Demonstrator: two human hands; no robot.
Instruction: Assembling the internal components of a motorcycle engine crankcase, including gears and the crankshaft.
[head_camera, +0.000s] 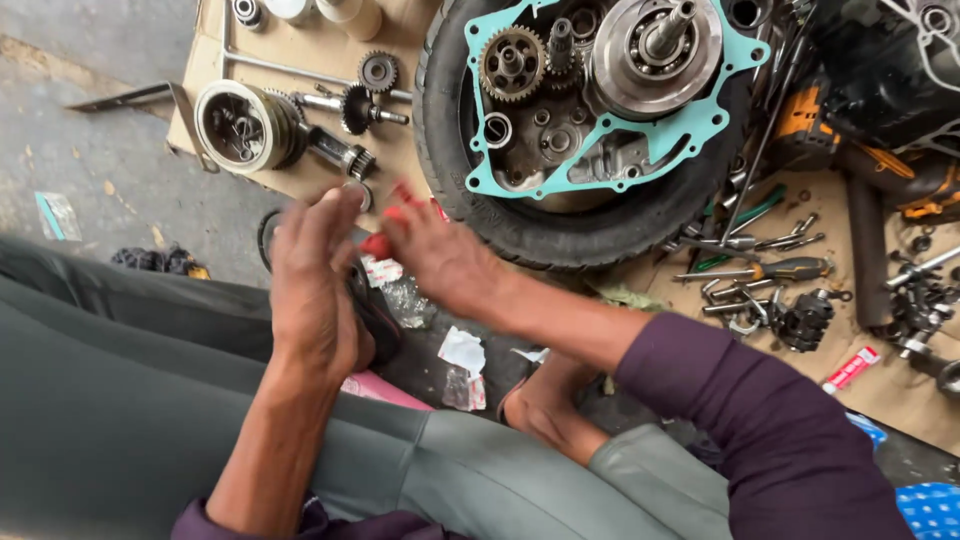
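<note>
I'm pinching a small red part (385, 235) in my right hand (440, 255), fingers closed on it, just in front of the tyre (560, 235). My left hand (315, 290) is hovering beside it, fingers loosely extended; motion blur, can't tell if it's gripping anything. The open engine case with teal gasket (480, 175) is sitting in the tyre.

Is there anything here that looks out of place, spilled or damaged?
Yes. Torn plastic wrappers lie scattered on the ground under the hands, beside the tyre. Loose tools lie in a heap on the cardboard to the right. The left hand and right hand are blurred around a small red thing.
</note>
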